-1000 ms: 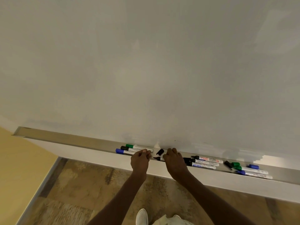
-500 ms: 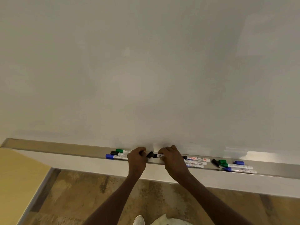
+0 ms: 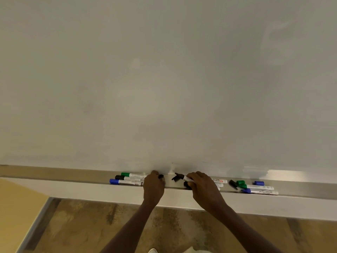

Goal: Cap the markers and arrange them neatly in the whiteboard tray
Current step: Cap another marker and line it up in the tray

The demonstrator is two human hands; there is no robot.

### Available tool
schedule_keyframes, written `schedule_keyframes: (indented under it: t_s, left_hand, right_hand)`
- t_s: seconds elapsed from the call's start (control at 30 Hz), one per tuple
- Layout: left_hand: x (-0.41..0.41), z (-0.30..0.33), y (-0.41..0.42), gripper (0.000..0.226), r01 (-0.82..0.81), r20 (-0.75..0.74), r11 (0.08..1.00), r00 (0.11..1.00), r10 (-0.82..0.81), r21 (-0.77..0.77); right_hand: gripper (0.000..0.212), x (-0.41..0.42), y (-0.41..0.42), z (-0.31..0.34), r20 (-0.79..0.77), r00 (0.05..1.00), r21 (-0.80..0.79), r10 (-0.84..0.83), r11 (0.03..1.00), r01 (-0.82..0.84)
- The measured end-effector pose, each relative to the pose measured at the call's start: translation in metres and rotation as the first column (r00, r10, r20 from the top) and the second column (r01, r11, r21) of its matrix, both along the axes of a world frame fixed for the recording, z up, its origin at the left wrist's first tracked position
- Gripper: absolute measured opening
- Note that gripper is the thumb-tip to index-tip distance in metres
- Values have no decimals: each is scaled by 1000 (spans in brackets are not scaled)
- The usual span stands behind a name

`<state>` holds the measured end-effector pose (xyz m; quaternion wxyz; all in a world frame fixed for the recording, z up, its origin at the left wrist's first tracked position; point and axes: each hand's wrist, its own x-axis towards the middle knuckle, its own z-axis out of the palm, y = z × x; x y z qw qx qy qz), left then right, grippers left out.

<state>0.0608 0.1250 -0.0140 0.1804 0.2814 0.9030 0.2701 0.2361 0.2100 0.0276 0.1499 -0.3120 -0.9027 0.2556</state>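
Over the tray (image 3: 73,177), right hand (image 3: 204,187) pinches an uncapped black marker (image 3: 183,177), left hand (image 3: 154,185) a black cap (image 3: 160,176)

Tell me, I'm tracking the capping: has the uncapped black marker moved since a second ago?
Yes. The right hand holds the black marker, whose tip has risen from the tray's front lip toward the whiteboard's lower edge.

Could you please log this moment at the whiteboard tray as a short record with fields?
left hand: holds a black cap
right hand: holds an uncapped black marker, tip pointing left
between the hands: loose black cap on the tray
left group: capped green, black and blue markers, side by side
right group: green and blue markers, loose caps
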Motion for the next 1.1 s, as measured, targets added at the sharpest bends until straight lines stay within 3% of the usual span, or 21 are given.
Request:
schedule_keyframes:
  t_s: [0.07,0.1,0.17,0.23,0.3,0.43,0.7,0.9,1.1]
  left_hand:
    - [4,10,-1,24,-183,301,980,942,152,77]
    - [5,15,-2,22,-331,517,937,825,230,110]
    - [4,26,-5,18,-591,849,803,463,254,82]
    - [1,35,-10,15,-694,943,719,263,203,39]
    - [-1,42,-15,14,-721,969,691,196,149,40]
    - [3,52,-23,7,-740,983,670,164,83,67]
    - [12,62,-26,7,-710,980,695,197,39,115]
    - [21,61,-29,5,-674,952,717,301,46,178]
    - [28,48,-25,14,-704,905,669,412,111,238]
  right_hand:
    - [20,0,-3,1,-49,998,-36,33,999,-34]
    - [20,-1,-4,2,-71,997,-41,44,998,-47]
    - [20,-3,-7,4,-97,994,-32,57,998,-60]
    - [20,-6,-9,7,-113,991,-12,64,998,-66]
    - [22,-10,-12,10,-126,989,5,70,998,-70]
    - [22,-16,-15,14,-147,986,13,80,997,-79]
    - [21,-19,-23,18,-134,987,33,85,996,-81]
    - [21,-20,-30,15,-107,989,58,105,993,-99]
    - [20,-24,-36,10,-67,991,97,118,989,-111]
